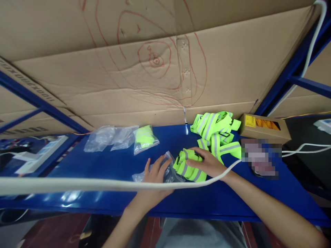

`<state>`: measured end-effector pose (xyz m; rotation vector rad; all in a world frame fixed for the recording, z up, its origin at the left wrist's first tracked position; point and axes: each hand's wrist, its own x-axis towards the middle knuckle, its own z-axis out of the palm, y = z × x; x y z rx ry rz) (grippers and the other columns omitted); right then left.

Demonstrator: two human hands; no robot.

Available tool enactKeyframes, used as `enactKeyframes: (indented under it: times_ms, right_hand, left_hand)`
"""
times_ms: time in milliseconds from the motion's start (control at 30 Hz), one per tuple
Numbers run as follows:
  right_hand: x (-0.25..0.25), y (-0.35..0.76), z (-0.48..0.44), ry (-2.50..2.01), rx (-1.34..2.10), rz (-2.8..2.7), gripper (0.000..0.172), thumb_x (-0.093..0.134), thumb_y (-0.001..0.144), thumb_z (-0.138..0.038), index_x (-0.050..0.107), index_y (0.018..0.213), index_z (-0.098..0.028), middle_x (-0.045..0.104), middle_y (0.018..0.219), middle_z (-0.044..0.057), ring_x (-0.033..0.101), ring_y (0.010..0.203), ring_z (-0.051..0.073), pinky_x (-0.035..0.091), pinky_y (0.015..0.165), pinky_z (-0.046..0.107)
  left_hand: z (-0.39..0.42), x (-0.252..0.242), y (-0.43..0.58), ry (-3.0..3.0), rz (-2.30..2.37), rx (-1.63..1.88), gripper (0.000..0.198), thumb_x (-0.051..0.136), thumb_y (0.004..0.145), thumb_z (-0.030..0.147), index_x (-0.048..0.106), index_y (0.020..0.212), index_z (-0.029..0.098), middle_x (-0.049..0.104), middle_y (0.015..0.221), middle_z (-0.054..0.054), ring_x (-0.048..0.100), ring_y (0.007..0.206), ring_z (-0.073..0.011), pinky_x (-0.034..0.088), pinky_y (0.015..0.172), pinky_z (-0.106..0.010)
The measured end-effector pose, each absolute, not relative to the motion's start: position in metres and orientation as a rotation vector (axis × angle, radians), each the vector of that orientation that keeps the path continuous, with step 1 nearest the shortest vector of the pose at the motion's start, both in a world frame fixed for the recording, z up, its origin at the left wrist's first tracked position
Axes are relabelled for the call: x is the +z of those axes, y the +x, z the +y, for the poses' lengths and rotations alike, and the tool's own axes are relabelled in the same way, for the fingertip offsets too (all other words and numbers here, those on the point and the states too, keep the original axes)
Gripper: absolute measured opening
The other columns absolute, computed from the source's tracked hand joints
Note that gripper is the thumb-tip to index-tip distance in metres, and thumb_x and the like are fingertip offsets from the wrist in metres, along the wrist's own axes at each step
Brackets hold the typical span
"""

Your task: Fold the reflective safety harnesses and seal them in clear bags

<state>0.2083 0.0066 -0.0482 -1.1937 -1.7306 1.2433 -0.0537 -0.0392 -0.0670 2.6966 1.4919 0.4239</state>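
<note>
My right hand (208, 162) is wrapped round a folded bundle of neon yellow-green reflective straps (186, 164) with grey stripes. Just left of it, my left hand (157, 175) lies with fingers spread on a clear plastic bag (170, 173). The bundle's left end is at the bag's right side; whether any of it is inside I cannot tell. Behind my right hand lies a loose heap of the same reflective straps (214, 129). Further left, a filled clear bag (145, 138) holds a folded bundle of that colour.
Clear plastic bags (100, 138) lie at the back left of the blue table (108, 168). An open cardboard box (266, 128) with orange contents stands at the back right, near a blurred-out item (261, 156). A white cable (103, 184) crosses in front of my hands. Cardboard (227, 69) walls the back.
</note>
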Motion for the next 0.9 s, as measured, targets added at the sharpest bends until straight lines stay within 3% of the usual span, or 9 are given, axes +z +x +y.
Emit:
enactKeyframes:
  times_ms: [533, 733, 900]
  right_hand:
    - [-0.050, 0.212, 0.007, -1.430, 1.025, -1.982, 0.060, 0.072, 0.083, -0.057, 0.066, 0.128, -0.018, 0.075, 0.115, 0.010, 0.070, 0.105, 0.032, 0.051, 0.090, 0.039]
    - [-0.048, 0.213, 0.005, -1.428, 1.015, -2.028, 0.058, 0.071, 0.083, -0.059, 0.067, 0.126, -0.020, 0.075, 0.112, 0.009, 0.070, 0.101, 0.029, 0.050, 0.083, 0.034]
    - [-0.047, 0.219, 0.008, -1.486, 0.996, -2.136, 0.052, 0.072, 0.084, -0.055, 0.069, 0.120, -0.017, 0.076, 0.105, 0.009, 0.070, 0.094, 0.028, 0.047, 0.078, 0.033]
  left_hand:
    - [-0.031, -0.087, -0.060, 2.741, 1.320, 0.524, 0.078, 0.073, 0.084, 0.044, 0.039, 0.150, 0.018, 0.050, 0.150, -0.020, 0.043, 0.145, -0.0337, 0.023, 0.124, -0.064]
    - [-0.033, -0.083, -0.057, 2.888, 1.377, 0.525, 0.045, 0.062, 0.095, 0.037, 0.058, 0.140, 0.034, 0.042, 0.155, -0.015, 0.036, 0.148, -0.0368, 0.023, 0.120, -0.069]
    - [-0.037, -0.078, -0.052, 3.138, 1.164, 0.423, 0.041, 0.055, 0.097, 0.019, 0.062, 0.133, 0.037, 0.051, 0.148, -0.011, 0.046, 0.140, -0.0315, 0.038, 0.113, -0.057]
